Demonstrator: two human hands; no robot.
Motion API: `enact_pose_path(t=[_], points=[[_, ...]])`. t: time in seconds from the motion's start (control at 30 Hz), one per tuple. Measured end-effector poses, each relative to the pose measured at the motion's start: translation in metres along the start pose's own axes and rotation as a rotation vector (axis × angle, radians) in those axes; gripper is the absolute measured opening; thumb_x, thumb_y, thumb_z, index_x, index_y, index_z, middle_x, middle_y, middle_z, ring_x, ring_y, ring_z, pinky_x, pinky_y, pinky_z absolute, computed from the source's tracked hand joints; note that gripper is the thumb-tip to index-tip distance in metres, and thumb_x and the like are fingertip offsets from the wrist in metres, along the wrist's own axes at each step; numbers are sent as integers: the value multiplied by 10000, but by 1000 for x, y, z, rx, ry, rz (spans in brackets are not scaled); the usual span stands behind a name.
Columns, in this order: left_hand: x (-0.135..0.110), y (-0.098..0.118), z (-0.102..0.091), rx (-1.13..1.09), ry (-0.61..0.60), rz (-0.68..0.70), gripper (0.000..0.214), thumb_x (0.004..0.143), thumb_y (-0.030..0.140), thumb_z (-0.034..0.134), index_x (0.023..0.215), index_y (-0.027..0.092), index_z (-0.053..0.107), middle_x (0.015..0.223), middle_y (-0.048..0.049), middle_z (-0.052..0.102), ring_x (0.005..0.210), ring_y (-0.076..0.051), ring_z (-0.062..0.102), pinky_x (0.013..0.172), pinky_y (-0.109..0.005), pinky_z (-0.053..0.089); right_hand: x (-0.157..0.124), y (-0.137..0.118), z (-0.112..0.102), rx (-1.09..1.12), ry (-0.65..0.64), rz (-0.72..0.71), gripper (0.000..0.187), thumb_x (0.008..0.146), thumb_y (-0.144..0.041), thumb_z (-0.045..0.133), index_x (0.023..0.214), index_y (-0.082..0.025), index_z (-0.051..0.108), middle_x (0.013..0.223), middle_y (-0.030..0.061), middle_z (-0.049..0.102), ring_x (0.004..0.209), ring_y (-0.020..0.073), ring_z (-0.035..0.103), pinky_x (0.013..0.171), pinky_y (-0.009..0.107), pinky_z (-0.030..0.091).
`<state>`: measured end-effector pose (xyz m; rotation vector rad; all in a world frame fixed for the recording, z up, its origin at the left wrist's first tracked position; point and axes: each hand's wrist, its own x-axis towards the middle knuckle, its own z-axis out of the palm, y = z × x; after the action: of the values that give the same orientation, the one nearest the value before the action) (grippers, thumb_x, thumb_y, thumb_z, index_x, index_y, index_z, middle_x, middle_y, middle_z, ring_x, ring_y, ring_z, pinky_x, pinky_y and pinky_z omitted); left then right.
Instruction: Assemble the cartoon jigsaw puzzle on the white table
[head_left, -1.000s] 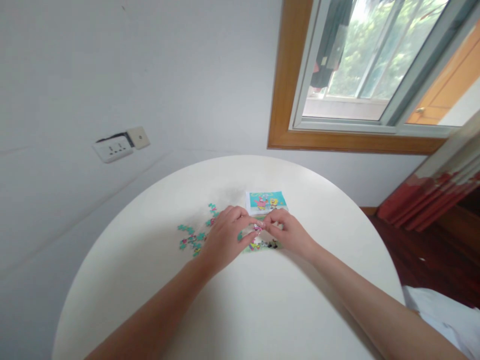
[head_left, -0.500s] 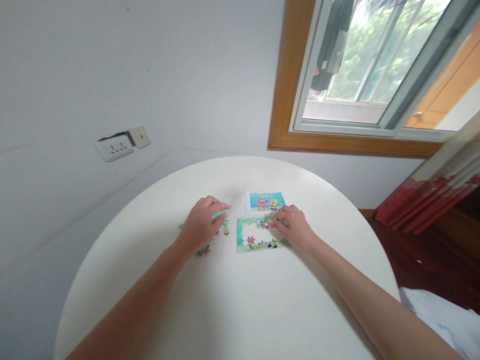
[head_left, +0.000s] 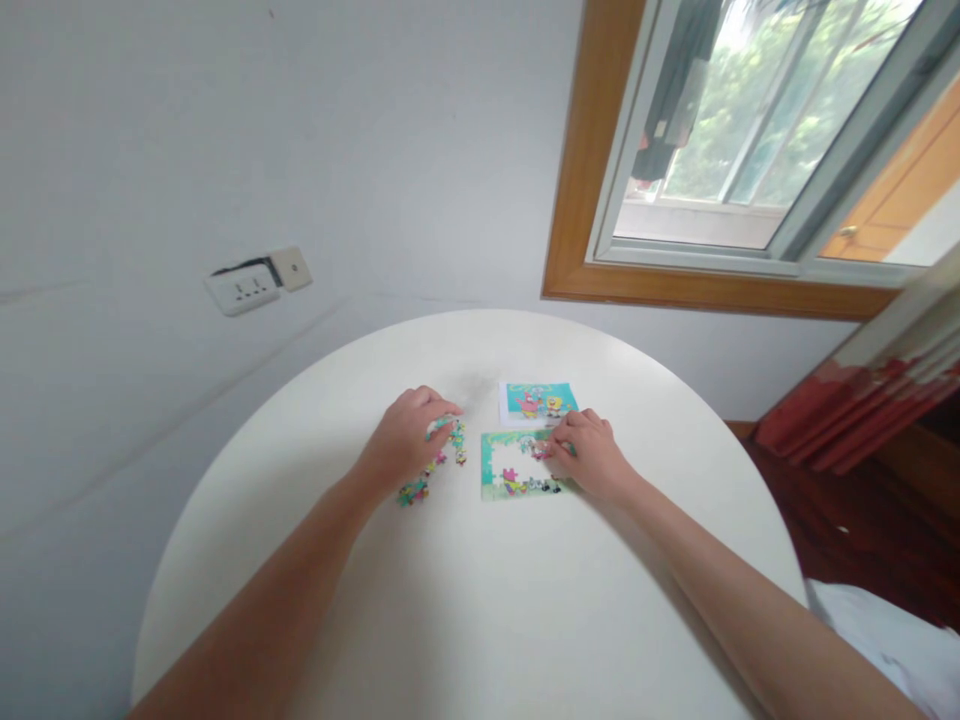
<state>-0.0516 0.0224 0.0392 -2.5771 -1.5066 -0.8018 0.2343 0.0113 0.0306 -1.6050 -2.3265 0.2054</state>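
Observation:
My left hand (head_left: pixel 409 435) is over several loose jigsaw pieces (head_left: pixel 459 440), its thumb and index finger spread around some of them. More loose pieces (head_left: pixel 412 492) lie just below its wrist, and part of the pile is hidden under the palm. To the right, a partly assembled jigsaw puzzle (head_left: pixel 489 480) lies flat, with a green border and a white opening in its middle. My right hand (head_left: pixel 585 450) rests at its right side, fingers pinched together at a pinkish puzzle piece over the upper part. This hand covers the puzzle's right edge.
A picture card (head_left: pixel 538 402) with cartoon figures lies just behind the puzzle. Everything rests on a round white table (head_left: pixel 480 590) against a wall with a socket (head_left: pixel 244 290). A wood-framed window (head_left: pixel 705 280) and a red-and-cream curtain (head_left: pixel 847 390) are at the right.
My left hand has drawn loose pieces closer together; a piece that showed at its left side no longer shows. My right hand stays at the puzzle. The view has shifted slightly.

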Motion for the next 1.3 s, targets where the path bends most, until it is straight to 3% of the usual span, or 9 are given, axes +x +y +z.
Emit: enact_pose_path(t=[0.23,0.4,0.57,0.83,1.03,1.2,1.3], points=[[-8,-24,-7,81,-27,-131,269,806,281,495,972,204,693,905,-64,599,877,-226,540,869,-379,428,7,-2,-2,25,-13,-18,263,923,-321,487,840,-236,722,933,57,624,950,207,489,809,327,325],[-13,-38,-7,86,-56,-283,291,799,246,481,998,184,684,891,-72,587,840,-217,554,874,-375,437,39,-31,0,-33,-61,-122,290,918,-357,480,824,-229,722,929,65,644,950,219,512,829,330,336],[-15,-38,-5,36,-108,-314,297,800,254,501,1026,168,674,908,-73,578,832,-204,577,862,-345,457,70,-63,11,-109,-92,-136,319,932,-351,431,888,-233,725,942,91,658,963,246,519,779,333,361],[-16,-31,-8,-20,-165,-307,215,776,237,560,939,181,687,879,-58,611,813,-182,611,809,-291,485,97,-82,26,-190,-78,-152,337,933,-339,410,907,-173,703,1009,143,644,1034,287,492,839,410,358],[-16,-26,-11,-38,-232,-289,192,750,238,603,912,185,693,870,-54,637,794,-180,626,764,-269,495,93,-92,21,-191,-54,-192,262,904,-337,481,966,-190,689,1034,127,629,1049,276,482,860,399,346],[-17,-27,-9,-37,-252,-298,203,699,176,610,881,187,699,858,-54,633,793,-187,628,772,-273,492,75,-97,14,-53,-203,-491,208,844,-280,596,1017,-312,706,1017,45,621,1010,208,498,858,320,348],[-18,-27,-8,-36,-246,-302,194,691,170,600,858,189,697,859,-54,632,794,-188,625,775,-277,492,68,-98,14,-48,-237,-534,238,820,-296,635,1046,-319,709,1035,52,613,1018,221,493,847,330,352]])
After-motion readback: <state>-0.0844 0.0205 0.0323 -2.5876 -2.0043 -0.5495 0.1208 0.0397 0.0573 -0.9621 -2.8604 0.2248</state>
